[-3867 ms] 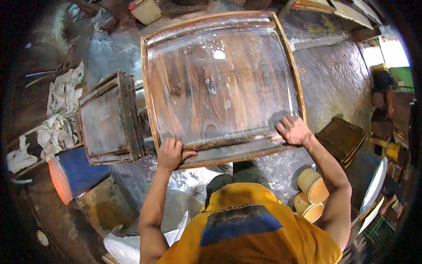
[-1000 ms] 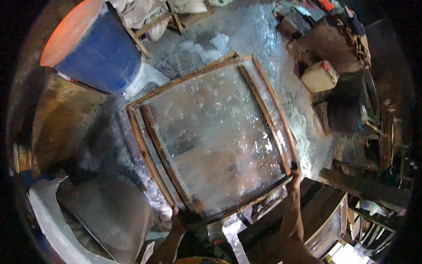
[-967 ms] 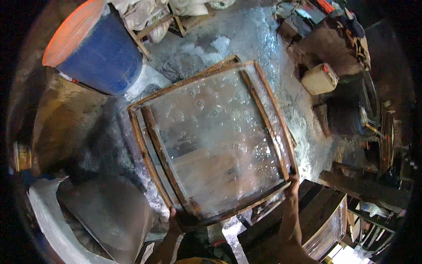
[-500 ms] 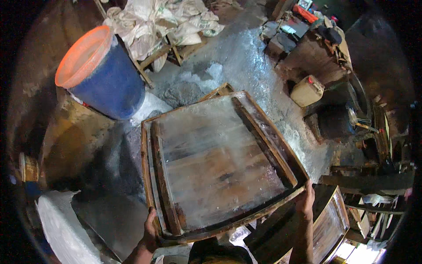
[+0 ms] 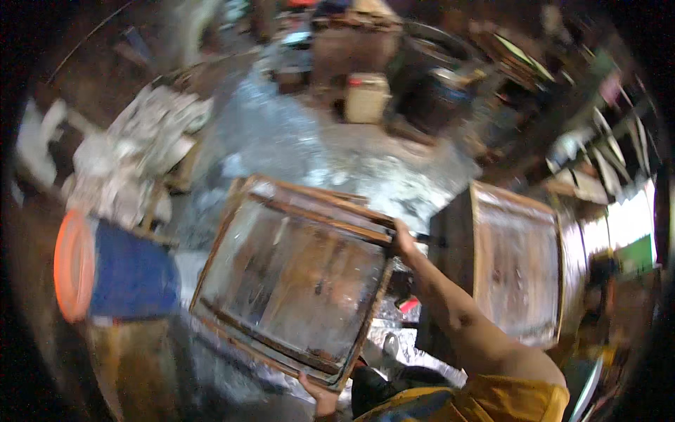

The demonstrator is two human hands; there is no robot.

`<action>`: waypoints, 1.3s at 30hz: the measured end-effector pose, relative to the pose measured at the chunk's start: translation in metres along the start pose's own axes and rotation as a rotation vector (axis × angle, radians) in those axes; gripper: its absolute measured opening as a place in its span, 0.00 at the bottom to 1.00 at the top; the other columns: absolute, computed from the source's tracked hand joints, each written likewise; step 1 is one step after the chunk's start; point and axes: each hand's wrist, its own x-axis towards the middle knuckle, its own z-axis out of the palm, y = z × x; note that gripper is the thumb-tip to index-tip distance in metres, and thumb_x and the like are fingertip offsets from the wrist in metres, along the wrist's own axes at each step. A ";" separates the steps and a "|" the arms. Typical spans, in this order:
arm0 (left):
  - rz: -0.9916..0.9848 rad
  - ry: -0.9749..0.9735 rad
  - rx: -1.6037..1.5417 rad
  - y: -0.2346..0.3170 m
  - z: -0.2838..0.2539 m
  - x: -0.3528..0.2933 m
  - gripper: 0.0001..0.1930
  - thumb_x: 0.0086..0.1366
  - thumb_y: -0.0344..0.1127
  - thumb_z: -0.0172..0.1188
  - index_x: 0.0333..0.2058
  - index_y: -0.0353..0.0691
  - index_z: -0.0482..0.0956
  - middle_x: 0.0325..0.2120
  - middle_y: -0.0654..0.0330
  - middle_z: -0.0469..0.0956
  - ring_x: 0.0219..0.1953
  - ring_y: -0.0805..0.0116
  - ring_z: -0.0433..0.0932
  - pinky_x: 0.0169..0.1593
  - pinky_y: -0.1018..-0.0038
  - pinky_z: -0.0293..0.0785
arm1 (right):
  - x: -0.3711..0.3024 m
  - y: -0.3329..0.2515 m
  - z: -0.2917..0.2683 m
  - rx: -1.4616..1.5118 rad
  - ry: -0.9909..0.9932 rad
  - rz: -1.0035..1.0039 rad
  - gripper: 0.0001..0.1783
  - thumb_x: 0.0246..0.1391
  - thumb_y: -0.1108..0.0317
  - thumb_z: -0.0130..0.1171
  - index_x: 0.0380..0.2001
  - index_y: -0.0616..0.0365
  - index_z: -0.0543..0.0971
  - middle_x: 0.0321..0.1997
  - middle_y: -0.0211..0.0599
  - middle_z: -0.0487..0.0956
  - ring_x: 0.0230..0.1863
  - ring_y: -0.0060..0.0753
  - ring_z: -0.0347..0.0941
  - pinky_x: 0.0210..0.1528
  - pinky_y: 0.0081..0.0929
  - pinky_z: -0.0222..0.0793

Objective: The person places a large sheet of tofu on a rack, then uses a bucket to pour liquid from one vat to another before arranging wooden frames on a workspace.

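Both hands grip square wooden frame with wet translucent screen (image 5: 295,281), tilted, beside blue barrel with orange lid (image 5: 116,267). Left hand (image 5: 320,399) fingers clamped on near corner; right hand (image 5: 403,240) fingers clamped on far corner.

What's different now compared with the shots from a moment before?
The wooden frame with the wet screen has swung round and tilted. The right hand has shifted from its near edge to the far corner; the left hand stays under the near corner. The blue barrel with the orange lid stands as before.
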 end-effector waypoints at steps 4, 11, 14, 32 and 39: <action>-0.113 0.002 0.026 -0.096 -0.031 0.022 0.39 0.54 0.64 0.46 0.59 0.45 0.64 0.56 0.53 0.66 0.56 0.44 0.64 0.58 0.48 0.62 | 0.024 0.034 -0.086 -0.328 0.259 -0.173 0.43 0.54 0.31 0.44 0.57 0.59 0.65 0.33 0.43 0.78 0.28 0.31 0.74 0.31 0.30 0.71; 0.176 0.138 0.247 -0.167 -0.051 0.057 0.49 0.53 0.75 0.42 0.65 0.46 0.52 0.64 0.54 0.54 0.63 0.48 0.56 0.64 0.52 0.54 | -0.090 0.012 -0.045 -0.459 0.242 -0.413 0.37 0.49 0.42 0.56 0.51 0.64 0.73 0.50 0.56 0.75 0.55 0.48 0.71 0.57 0.34 0.64; -0.020 0.051 0.396 -0.143 -0.077 0.065 0.49 0.55 0.76 0.40 0.66 0.48 0.49 0.65 0.56 0.53 0.65 0.50 0.54 0.65 0.55 0.50 | -0.114 0.039 -0.042 -0.445 0.265 -0.665 0.26 0.50 0.53 0.55 0.41 0.69 0.77 0.42 0.59 0.77 0.47 0.52 0.74 0.51 0.39 0.67; 0.867 0.077 1.963 0.253 0.116 0.274 0.30 0.63 0.44 0.58 0.56 0.29 0.62 0.51 0.47 0.69 0.52 0.55 0.71 0.51 0.63 0.69 | -0.060 0.144 -0.035 0.218 -0.084 -0.088 0.28 0.59 0.47 0.51 0.52 0.59 0.73 0.51 0.33 0.74 0.53 0.27 0.67 0.57 0.26 0.60; -0.193 -0.227 1.133 0.271 0.126 0.368 0.27 0.62 0.53 0.52 0.51 0.37 0.73 0.42 0.55 0.77 0.42 0.61 0.77 0.45 0.68 0.74 | -0.057 0.162 -0.025 0.369 0.103 0.000 0.17 0.59 0.49 0.49 0.39 0.49 0.75 0.35 0.22 0.73 0.36 0.19 0.68 0.40 0.22 0.64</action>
